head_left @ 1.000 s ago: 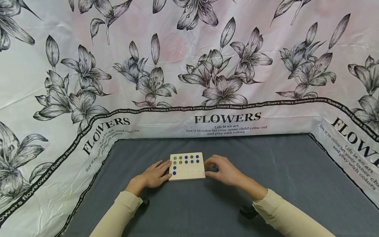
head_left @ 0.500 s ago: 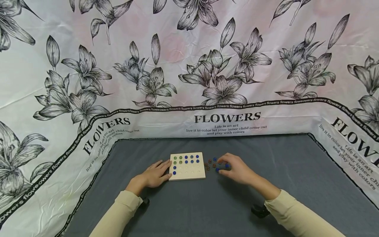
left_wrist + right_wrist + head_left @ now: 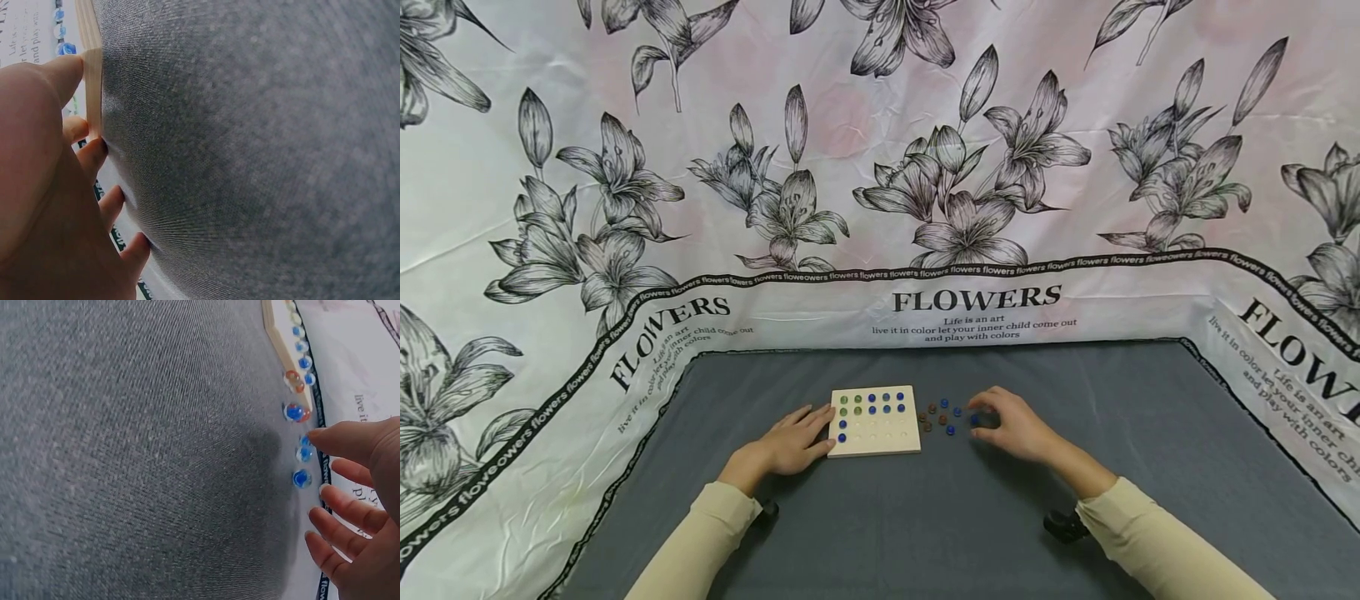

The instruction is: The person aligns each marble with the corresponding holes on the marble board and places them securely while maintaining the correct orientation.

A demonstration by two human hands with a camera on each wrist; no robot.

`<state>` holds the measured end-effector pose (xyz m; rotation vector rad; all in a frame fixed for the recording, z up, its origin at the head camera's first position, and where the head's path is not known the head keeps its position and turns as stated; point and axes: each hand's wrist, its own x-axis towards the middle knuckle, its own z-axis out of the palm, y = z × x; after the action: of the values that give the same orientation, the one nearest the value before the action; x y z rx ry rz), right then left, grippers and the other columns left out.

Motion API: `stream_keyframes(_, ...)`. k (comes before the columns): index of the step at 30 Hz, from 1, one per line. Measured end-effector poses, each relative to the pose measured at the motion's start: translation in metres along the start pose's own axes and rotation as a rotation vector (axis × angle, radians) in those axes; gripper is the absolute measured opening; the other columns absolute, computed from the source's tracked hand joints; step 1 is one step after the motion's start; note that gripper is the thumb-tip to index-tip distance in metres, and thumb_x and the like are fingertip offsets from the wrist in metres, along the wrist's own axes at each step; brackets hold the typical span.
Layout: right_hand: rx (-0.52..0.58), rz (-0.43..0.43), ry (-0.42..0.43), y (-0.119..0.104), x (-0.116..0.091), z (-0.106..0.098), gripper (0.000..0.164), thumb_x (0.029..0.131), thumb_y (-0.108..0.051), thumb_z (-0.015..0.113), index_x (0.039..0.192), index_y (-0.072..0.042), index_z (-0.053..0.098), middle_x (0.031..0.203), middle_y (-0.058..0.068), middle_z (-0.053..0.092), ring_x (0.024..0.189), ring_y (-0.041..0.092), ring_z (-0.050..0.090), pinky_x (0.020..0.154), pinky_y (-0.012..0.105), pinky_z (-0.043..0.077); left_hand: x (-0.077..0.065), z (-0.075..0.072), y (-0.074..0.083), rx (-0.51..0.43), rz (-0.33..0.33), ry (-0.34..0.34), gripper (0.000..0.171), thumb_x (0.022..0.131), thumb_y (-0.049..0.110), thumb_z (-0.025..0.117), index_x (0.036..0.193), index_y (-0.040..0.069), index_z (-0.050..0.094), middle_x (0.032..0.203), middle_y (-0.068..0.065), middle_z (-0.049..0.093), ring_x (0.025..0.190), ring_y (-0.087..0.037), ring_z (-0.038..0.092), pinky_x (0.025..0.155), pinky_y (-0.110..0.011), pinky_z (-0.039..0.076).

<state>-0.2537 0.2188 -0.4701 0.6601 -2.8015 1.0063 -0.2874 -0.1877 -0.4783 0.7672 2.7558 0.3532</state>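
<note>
A pale wooden board (image 3: 882,448) with rows of round hollows lies on the grey cloth in the head view. Green marbles (image 3: 857,400) and blue marbles (image 3: 886,409) fill its two far rows, with two more blue ones down the left side. My left hand (image 3: 786,443) rests at the board's left edge, fingers extended; the left wrist view shows the thumb against the wooden side. Beyond the right edge lie loose brown marbles (image 3: 942,419) and loose blue marbles (image 3: 951,430). My right hand (image 3: 1011,427), fingers loosely bent and holding nothing, is beside the rightmost blue marble (image 3: 975,420).
Grey cloth (image 3: 880,525) covers the table around the board. A white curtain (image 3: 820,317) printed with black flowers and lettering hangs behind and along both sides. Dark wrist devices (image 3: 1063,527) sit under the sleeves.
My right hand has pulled back to the right from the board's edge, uncovering the loose brown and blue marbles it had over or beside it. The left hand and the board stay in place.
</note>
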Motion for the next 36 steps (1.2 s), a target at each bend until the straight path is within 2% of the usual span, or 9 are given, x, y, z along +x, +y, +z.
stream_keyframes(5,-0.01,0.013,-0.018,0.006,0.002,0.001,0.039,0.086,-0.011,0.082,0.12,0.002,0.068,0.112,0.015,0.066,0.095,0.028,0.06,0.081,0.044,0.051,-0.002,-0.002,0.002,-0.004,0.01,-0.005,0.065,0.109,0.046,0.044,0.165,0.016,0.025,0.17,-0.004,0.022,0.156,-0.039,0.017,0.122,-0.063,0.017)
stream_keyframes(9,-0.012,0.031,-0.042,0.01,0.004,0.001,0.04,0.087,-0.012,0.082,0.121,0.003,0.067,0.114,0.016,0.068,0.097,0.028,0.062,0.084,0.045,0.053,-0.006,-0.005,0.006,-0.021,0.029,-0.006,0.066,0.11,0.047,0.043,0.164,0.012,0.027,0.169,-0.009,0.024,0.154,-0.043,0.018,0.121,-0.065,0.017)
stream_keyframes(13,0.004,0.055,-0.053,0.012,0.007,0.001,0.04,0.087,-0.012,0.081,0.121,0.004,0.067,0.112,0.015,0.068,0.096,0.028,0.062,0.084,0.045,0.053,-0.007,-0.007,0.008,-0.012,0.021,-0.013,0.066,0.11,0.045,0.043,0.164,0.013,0.026,0.17,-0.008,0.023,0.155,-0.042,0.018,0.121,-0.065,0.018)
stream_keyframes(20,-0.006,0.049,-0.048,0.013,0.011,0.0,0.037,0.087,-0.012,0.081,0.117,0.005,0.069,0.102,0.012,0.067,0.088,0.024,0.061,0.076,0.039,0.051,-0.005,-0.008,0.008,-0.015,0.011,-0.007,0.064,0.11,0.041,0.046,0.164,0.012,0.027,0.169,-0.008,0.024,0.155,-0.041,0.018,0.122,-0.064,0.018)
stream_keyframes(24,-0.001,0.063,-0.053,0.012,0.012,0.0,0.031,0.089,-0.011,0.08,0.115,0.004,0.07,0.095,0.009,0.066,0.082,0.02,0.057,0.07,0.035,0.048,-0.004,-0.006,0.007,-0.003,0.0,-0.017,0.065,0.11,0.043,0.044,0.165,0.015,0.024,0.171,-0.005,0.021,0.156,-0.039,0.016,0.123,-0.062,0.016)
stream_keyframes(30,0.008,0.077,-0.047,0.012,0.014,0.001,0.02,0.09,-0.009,0.078,0.107,0.0,0.073,0.091,0.006,0.066,0.077,0.014,0.055,0.069,0.034,0.047,-0.007,-0.011,0.012,-0.012,0.007,-0.018,0.063,0.11,0.04,0.045,0.164,0.011,0.027,0.169,-0.008,0.024,0.155,-0.041,0.018,0.122,-0.063,0.018)
stream_keyframes(36,-0.028,0.074,-0.032,0.016,0.017,0.003,0.011,0.089,-0.008,0.078,0.1,-0.004,0.075,0.086,0.0,0.067,0.075,0.012,0.057,0.068,0.034,0.048,-0.008,-0.014,0.013,-0.004,0.0,-0.022,0.063,0.11,0.04,0.045,0.163,0.01,0.028,0.169,-0.008,0.024,0.155,-0.041,0.019,0.122,-0.062,0.019)
